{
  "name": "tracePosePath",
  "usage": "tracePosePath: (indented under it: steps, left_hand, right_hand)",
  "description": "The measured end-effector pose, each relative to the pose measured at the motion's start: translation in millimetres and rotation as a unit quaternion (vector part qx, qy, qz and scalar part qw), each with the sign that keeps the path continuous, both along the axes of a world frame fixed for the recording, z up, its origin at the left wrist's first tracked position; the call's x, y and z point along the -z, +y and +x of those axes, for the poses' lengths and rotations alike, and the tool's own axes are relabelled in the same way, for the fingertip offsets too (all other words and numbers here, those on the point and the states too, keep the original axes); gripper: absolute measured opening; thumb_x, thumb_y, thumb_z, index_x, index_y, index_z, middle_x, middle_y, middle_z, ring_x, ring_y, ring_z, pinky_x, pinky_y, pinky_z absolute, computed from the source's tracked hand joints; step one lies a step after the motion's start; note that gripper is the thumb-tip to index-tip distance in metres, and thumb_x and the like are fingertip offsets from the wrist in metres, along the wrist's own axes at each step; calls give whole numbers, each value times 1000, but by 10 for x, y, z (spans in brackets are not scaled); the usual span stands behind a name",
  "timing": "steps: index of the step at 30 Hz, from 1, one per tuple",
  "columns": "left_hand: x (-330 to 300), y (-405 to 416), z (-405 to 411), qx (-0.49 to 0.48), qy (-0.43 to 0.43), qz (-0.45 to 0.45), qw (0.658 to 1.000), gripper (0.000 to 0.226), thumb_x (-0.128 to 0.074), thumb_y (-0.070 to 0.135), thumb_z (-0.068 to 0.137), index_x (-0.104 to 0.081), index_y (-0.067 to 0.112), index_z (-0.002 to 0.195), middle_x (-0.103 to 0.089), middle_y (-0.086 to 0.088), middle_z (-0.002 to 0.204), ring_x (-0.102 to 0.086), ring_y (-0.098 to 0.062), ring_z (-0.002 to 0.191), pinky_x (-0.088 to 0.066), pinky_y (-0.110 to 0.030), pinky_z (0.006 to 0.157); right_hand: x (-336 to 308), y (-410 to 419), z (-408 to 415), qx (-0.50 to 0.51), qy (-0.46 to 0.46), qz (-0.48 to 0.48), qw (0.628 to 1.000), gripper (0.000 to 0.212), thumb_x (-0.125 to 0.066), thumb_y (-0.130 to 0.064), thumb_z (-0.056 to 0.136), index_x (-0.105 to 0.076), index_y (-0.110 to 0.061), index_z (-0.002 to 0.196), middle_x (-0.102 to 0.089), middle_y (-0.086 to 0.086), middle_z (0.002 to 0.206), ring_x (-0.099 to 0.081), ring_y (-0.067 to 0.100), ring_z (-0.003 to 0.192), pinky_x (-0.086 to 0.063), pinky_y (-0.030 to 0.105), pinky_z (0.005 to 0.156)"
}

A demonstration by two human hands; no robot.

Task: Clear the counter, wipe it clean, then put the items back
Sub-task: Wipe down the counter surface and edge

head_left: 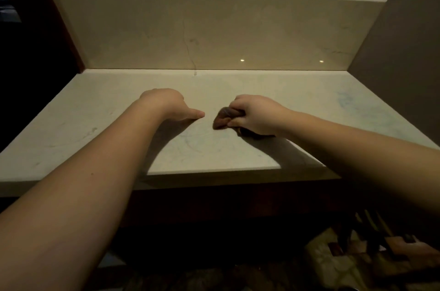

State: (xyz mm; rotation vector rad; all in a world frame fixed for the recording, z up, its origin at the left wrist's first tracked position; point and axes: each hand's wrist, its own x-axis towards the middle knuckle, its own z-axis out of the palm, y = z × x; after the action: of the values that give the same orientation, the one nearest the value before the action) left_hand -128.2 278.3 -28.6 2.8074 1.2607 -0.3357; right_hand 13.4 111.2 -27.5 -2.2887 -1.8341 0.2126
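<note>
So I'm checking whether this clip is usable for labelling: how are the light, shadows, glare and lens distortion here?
Head view: dim, warm light; both arms cast hard shadows on the counter toward its front edge; two small glare spots on the backsplash; wide-angle bending at the edges; the dark cloth gripped by the right hand is soft, the left hand clearer.
</note>
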Motion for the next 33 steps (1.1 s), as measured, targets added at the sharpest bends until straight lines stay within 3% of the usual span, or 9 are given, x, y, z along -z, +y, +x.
tracePosePath:
  steps: [5, 8, 13, 19, 25, 28, 30, 33]
  left_hand:
    - [14, -12, -27, 13, 7, 17, 1000, 86, -34, 85, 78, -57, 18, 127, -60, -6, 124, -55, -30, 110, -45, -38, 81]
    - [34, 0, -33, 19, 9, 27, 999, 86, -32, 86, 77, -59, 19, 124, -61, -5, 121, -56, -30, 108, -42, -37, 77]
    - [52, 13, -14, 24, 9, 35, 999, 87, -32, 87, 76, -59, 19, 125, -60, -5, 122, -55, -30, 109, -41, -37, 75]
    - [65, -10, -45, 30, 13, 50, 998, 89, -28, 89, 74, -60, 20, 120, -62, -6, 114, -57, -29, 101, -42, -37, 73]
    - [33, -70, -88, 36, 6, 64, 997, 82, -28, 85, 79, -58, 21, 119, -61, -6, 112, -55, -28, 100, -40, -35, 72]
    - [15, -105, -102, 37, -1, 68, 997, 78, -28, 85, 80, -57, 22, 116, -60, -4, 104, -52, -25, 91, -41, -34, 72]
    - [2, -125, -101, 36, -2, 70, 997, 76, -28, 85, 79, -56, 23, 112, -57, -2, 97, -52, -23, 88, -41, -34, 70]
    - [-9, -157, -97, 24, 2, 65, 998, 70, -29, 85, 79, -53, 25, 105, -56, 0, 93, -53, -22, 86, -42, -33, 68]
  right_hand:
    - [37, -685, -161, -36, 41, -21, 998, 13, -67, -29, 87, -62, -17, 87, -53, -7, 92, -55, 10, 80, -38, 24, 68]
    - [7, -871, -160, -47, 42, -32, 998, 9, -66, -27, 86, -58, -27, 83, -52, -10, 90, -56, 9, 79, -42, 26, 68]
    - [-17, -502, -250, -28, -9, -15, 999, 17, -63, -33, 88, -63, -18, 96, -53, -6, 97, -53, 14, 85, -39, 29, 71]
    - [84, -415, -373, -29, 1, 41, 999, 20, -64, -34, 88, -64, -15, 94, -55, -4, 97, -55, 17, 86, -45, 34, 74]
    - [30, -882, -269, -81, 16, 15, 996, 14, -64, -33, 89, -65, -21, 96, -51, -12, 94, -54, 7, 79, -46, 31, 69]
    - [-104, -934, -243, -101, -2, -59, 993, 15, -62, -35, 90, -65, -24, 99, -53, -12, 99, -56, 8, 83, -48, 34, 72]
    - [-281, -935, -163, -90, 46, -91, 991, 11, -62, -32, 90, -65, -25, 98, -54, -12, 98, -60, 5, 76, -52, 29, 66]
    - [-490, -848, 108, -28, 92, -42, 995, 10, -61, -31, 91, -63, -23, 97, -54, -12, 95, -58, 3, 77, -46, 16, 62]
